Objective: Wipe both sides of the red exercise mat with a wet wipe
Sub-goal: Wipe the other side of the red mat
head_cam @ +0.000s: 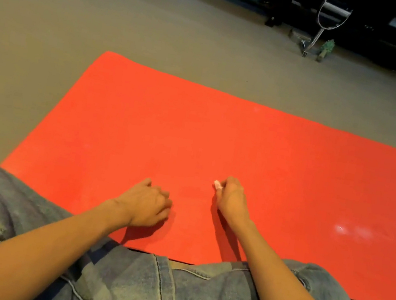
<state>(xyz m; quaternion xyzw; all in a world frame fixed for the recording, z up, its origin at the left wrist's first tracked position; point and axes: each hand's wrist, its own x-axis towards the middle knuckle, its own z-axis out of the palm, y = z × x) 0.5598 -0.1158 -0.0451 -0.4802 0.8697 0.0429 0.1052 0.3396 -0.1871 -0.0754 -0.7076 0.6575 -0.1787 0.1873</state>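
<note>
We look down on the red mat (218, 140), which lies flat on the grey floor (56, 28) and fills the middle of our view, running off the edge at 3 o'clock, its near edge touching our jeans (147, 287) at 6 o'clock. Both hands rest on the mat near that edge. Our right hand (232, 198) is curled round a small white wipe (217, 184); only a bit of it peeks out at the hand's 10 o'clock side, right on the mat. Our left hand (148, 204) sits just beside it at 9 o'clock, apart from it, fingers loosely bent onto the mat, holding nothing we can see. Pale smudges (341, 229) show on the mat toward 3 o'clock. A metal handle (330, 18) stands at 1 o'clock.
</note>
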